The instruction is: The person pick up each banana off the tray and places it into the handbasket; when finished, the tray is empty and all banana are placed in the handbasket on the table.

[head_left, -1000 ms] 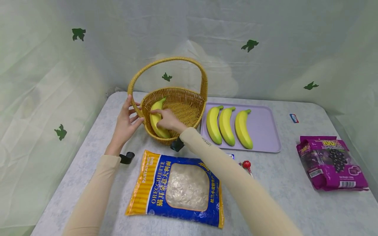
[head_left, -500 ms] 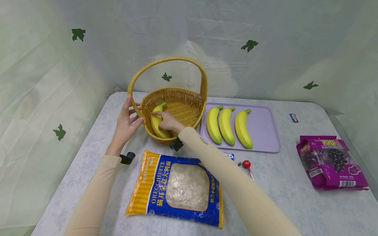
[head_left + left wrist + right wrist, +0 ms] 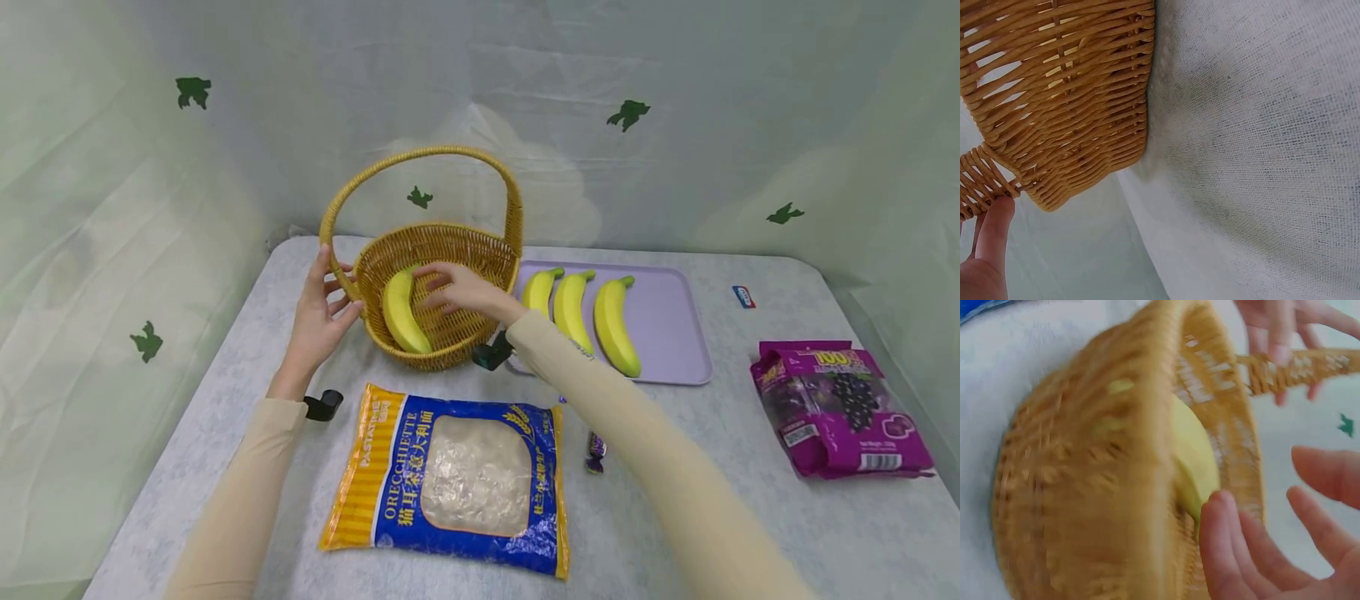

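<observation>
A wicker basket (image 3: 491, 262) with a tall arched handle (image 3: 427, 152) stands at the back of the table. My left hand (image 3: 315, 321) holds the foot of the handle on its left side, thumb in front and fingers behind. Inside the basket, along the left wall, lies a yellow banana (image 3: 403, 312) with its stem toward the back. My right hand (image 3: 467, 292) is over the basket to the right of the banana, fingers spread and holding nothing. In the right wrist view, the fingers (image 3: 1219, 531) overlap the banana's end. The left wrist view shows the basket's woven outside (image 3: 1079, 94).
Right of the basket, a lilac tray (image 3: 671, 333) carries three bananas (image 3: 617, 325), partly behind the right sleeve. A blue and orange pasta bag (image 3: 472, 475) lies in front. A small purple wrapped candy (image 3: 596, 454) is beside it. A purple grape-printed bag (image 3: 843, 412) sits far right.
My right hand has let go of the banana and moved right, its fingers opening. The banana has shifted slightly toward me in the basket. My left hand stays on the handle.
</observation>
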A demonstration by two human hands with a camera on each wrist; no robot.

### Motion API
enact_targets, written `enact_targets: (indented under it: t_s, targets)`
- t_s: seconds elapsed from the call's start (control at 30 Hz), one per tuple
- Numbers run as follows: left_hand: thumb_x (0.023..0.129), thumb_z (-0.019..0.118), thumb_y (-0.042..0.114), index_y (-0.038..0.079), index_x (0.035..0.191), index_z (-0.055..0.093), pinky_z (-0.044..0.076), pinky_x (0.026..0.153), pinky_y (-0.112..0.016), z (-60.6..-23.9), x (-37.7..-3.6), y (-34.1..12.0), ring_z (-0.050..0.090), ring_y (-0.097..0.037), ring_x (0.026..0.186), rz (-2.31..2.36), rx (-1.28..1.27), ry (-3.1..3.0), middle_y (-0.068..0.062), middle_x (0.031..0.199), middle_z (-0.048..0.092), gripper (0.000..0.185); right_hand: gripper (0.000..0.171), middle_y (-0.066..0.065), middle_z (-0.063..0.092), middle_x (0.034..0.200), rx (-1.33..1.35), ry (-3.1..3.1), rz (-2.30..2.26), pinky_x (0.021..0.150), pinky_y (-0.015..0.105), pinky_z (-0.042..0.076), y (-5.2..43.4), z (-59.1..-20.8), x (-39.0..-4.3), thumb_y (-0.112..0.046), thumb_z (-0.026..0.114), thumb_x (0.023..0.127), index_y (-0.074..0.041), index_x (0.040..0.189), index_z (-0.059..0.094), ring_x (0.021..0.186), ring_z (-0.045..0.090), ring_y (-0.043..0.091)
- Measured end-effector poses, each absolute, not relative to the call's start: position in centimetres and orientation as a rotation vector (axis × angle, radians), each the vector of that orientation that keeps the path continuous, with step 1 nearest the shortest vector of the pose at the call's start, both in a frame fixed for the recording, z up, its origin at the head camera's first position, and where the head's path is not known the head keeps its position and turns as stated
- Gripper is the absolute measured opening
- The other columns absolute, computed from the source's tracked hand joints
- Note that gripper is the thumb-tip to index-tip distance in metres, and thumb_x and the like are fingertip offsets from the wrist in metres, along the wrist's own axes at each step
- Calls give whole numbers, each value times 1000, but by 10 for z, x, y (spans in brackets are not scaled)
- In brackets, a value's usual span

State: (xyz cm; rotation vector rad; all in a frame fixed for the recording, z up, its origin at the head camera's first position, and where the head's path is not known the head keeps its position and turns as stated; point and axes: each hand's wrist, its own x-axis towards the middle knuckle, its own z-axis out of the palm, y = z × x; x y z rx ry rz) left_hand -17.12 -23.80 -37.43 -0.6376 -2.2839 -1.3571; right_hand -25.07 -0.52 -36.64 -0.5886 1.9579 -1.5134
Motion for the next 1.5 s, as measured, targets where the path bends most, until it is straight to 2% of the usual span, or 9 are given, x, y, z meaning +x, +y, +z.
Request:
enact_targets:
  t_s: [0.17,0.3,0.5,0.73,0.9,1.0,1.17,1.33,1.5]
  targets:
    - [86,55,-19,30,154,11,46,93,-26,-375,-171,-237,46,-54,112,-1342,-636,-2287,-36,128,37,95,49,18,51,128,-668,1903,-1587,95,51,45,35,-360,-254,-5,59,93,-5,140,46,107,59,28]
    - [86,55,-19,30,154,11,47,94,-29,-375,-171,-236,46,-53,113,-1329,-626,-2291,-35,128,38,95,50,16,53,127,-715,1895,-1602,95,53,44,70,-354,-255,-8,59,94,-6,142,43,107,59,31]
    - [86,56,-18,31,154,11,48,93,-42,-374,-172,-235,47,-50,113,-1309,-619,-2300,-34,128,38,95,52,17,51,130,-690,1929,-1616,95,56,43,126,-358,-254,-9,58,94,-8,143,42,113,53,40]
    - [85,56,-19,32,154,11,48,94,-34,-376,-173,-235,47,-52,113,-1305,-629,-2294,-34,128,38,97,51,26,47,134,-553,2041,-1648,92,50,47,189,-377,-249,-7,57,94,-7,143,42,111,54,37]
    - [86,56,-17,32,154,11,45,93,-52,-377,-172,-235,47,-50,112,-1310,-599,-2307,-34,128,37,95,51,24,48,135,-394,2161,-1621,93,45,48,225,-390,-244,-12,56,95,-7,143,41,113,53,34]
    - [87,57,-16,31,154,10,44,91,-59,-377,-171,-236,47,-49,110,-1319,-582,-2310,-34,128,37,94,50,21,50,134,-312,2221,-1595,94,43,48,241,-395,-240,-16,56,95,-10,143,42,109,56,31]
    - [87,57,-15,30,154,10,45,93,-55,-377,-170,-235,47,-47,110,-1313,-569,-2317,-33,128,37,93,57,19,46,138,-258,2219,-1565,96,45,46,262,-403,-235,-19,56,96,-12,148,34,109,55,27]
    - [87,57,-16,29,153,10,44,94,-52,-376,-170,-235,47,-45,111,-1310,-549,-2329,-33,128,37,93,65,21,40,142,-279,2178,-1546,96,45,46,274,-410,-231,-16,58,95,-12,152,26,115,51,32]
    - [87,56,-16,29,153,11,46,96,-44,-376,-170,-234,46,-48,112,-1333,-550,-2321,-34,128,37,93,68,22,35,145,-281,2194,-1458,93,46,48,277,-415,-227,-17,59,95,-16,153,24,120,47,35]
